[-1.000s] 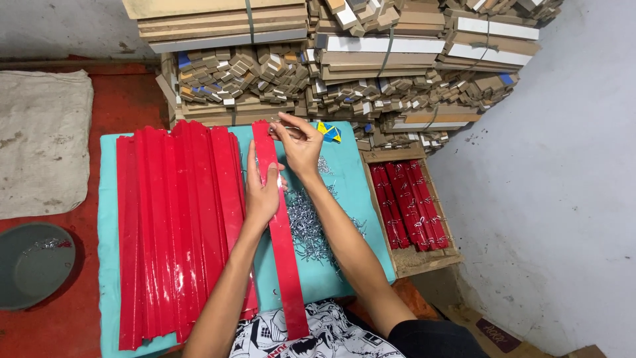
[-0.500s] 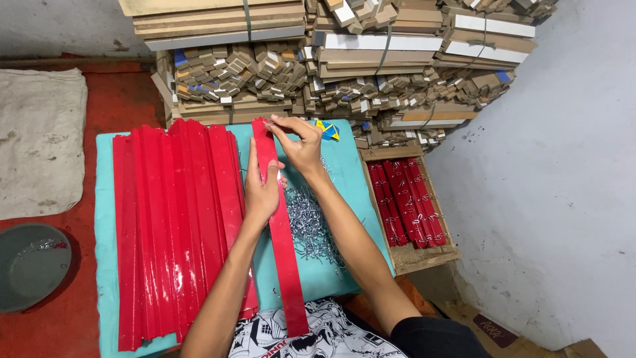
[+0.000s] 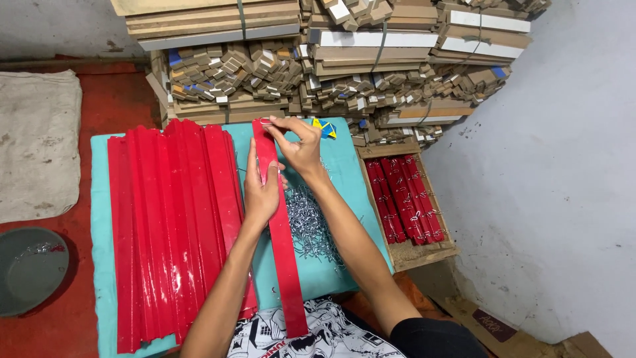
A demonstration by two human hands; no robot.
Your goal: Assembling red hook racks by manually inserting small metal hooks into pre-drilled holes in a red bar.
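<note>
Centrally, we note one red strip (image 3: 281,229) lying lengthwise on the teal mat (image 3: 341,265). Our left hand (image 3: 260,189) presses it flat, fingers extended; our right hand (image 3: 299,147) pinches its far end. Beyond the mat, bundled brown cardboard packs (image 3: 318,59); right of it, a wooden tray (image 3: 424,248).

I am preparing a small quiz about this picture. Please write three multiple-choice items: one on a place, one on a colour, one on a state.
1. Where does the pile of metal clips lie?
A. in the grey bowl
B. on the teal mat, right of the single strip
C. in the wooden box

2. What colour is the strip?
A. red
B. blue
C. white

3. How is the left hand placed?
A. lifted in the air
B. flat on the strip
C. inside the box

Answers: 1 B, the clips rest on the mat; 2 A, it is glossy red; 3 B, the palm presses the strip.
</note>
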